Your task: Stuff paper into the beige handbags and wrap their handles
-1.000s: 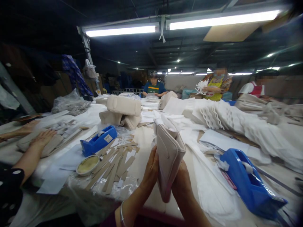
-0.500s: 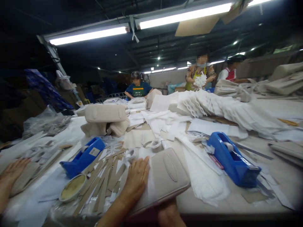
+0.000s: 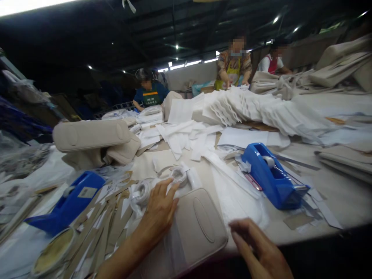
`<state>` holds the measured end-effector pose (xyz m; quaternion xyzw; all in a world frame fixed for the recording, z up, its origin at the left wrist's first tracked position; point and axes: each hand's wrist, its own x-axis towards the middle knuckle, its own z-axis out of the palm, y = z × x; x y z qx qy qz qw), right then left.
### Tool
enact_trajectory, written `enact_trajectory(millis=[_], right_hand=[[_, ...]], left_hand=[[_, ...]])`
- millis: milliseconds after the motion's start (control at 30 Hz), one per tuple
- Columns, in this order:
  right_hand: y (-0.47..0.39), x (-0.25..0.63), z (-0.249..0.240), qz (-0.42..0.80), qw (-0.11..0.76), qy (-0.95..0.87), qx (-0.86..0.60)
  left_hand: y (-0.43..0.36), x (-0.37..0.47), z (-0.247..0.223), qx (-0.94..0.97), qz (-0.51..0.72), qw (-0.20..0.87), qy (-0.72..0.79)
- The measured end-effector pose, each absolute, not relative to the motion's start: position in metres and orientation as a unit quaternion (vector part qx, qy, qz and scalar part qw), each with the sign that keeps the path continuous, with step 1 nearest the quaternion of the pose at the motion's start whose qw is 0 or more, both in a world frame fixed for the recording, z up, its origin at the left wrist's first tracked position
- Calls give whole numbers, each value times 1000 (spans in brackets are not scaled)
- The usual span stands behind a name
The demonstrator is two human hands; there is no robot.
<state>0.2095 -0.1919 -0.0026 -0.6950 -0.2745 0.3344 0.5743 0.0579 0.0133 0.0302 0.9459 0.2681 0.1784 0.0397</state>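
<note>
A beige leather-like bag [image 3: 200, 224] with an oval raised patch lies at the table's front edge, a translucent wrap around its left part. My left hand [image 3: 159, 211] rests at the bag's upper left edge, fingers stretched out. Just beyond its fingertips is a white-wrapped coiled strap [image 3: 179, 175], and another white coil [image 3: 142, 193] lies to its left. My right hand [image 3: 260, 246] hovers off the bag's right side, thumb and fingers apart, holding nothing. White padding sheets [image 3: 232, 193] lie beyond it.
Blue tape dispensers stand left [image 3: 69, 201] and right [image 3: 274, 176]. A round tin [image 3: 54, 252] and cardboard strips [image 3: 107, 224] lie at the front left. Another beige bag [image 3: 93, 135] sits behind. White foam sheets [image 3: 250, 106] are stacked farther back. Co-workers are across the table.
My right hand has come out from under the bag to its right side. My left hand's fingers have spread. The view has shifted, and another hand at far left is out of sight.
</note>
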Motion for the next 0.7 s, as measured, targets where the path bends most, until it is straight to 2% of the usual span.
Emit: enact_trajectory(millis=[67,233,367,533,700], right_hand=[[-160,230,-2,257,582,-280,-719],[-100,233,-16,417,533,-250,-692],[-104,213,-31,390,526,-243,-716],[-109,204,-46,386,539,-219,-716],[-106,206,-40,390,519,-222,-728]], left_hand=[[25,98,43,966,156,77,194],[47,165,34,985,37,144,85],[51,167,21,989,4,135,66],[55,166,30,987,-39,148,42],[60,172,38,981,-81,174,30]])
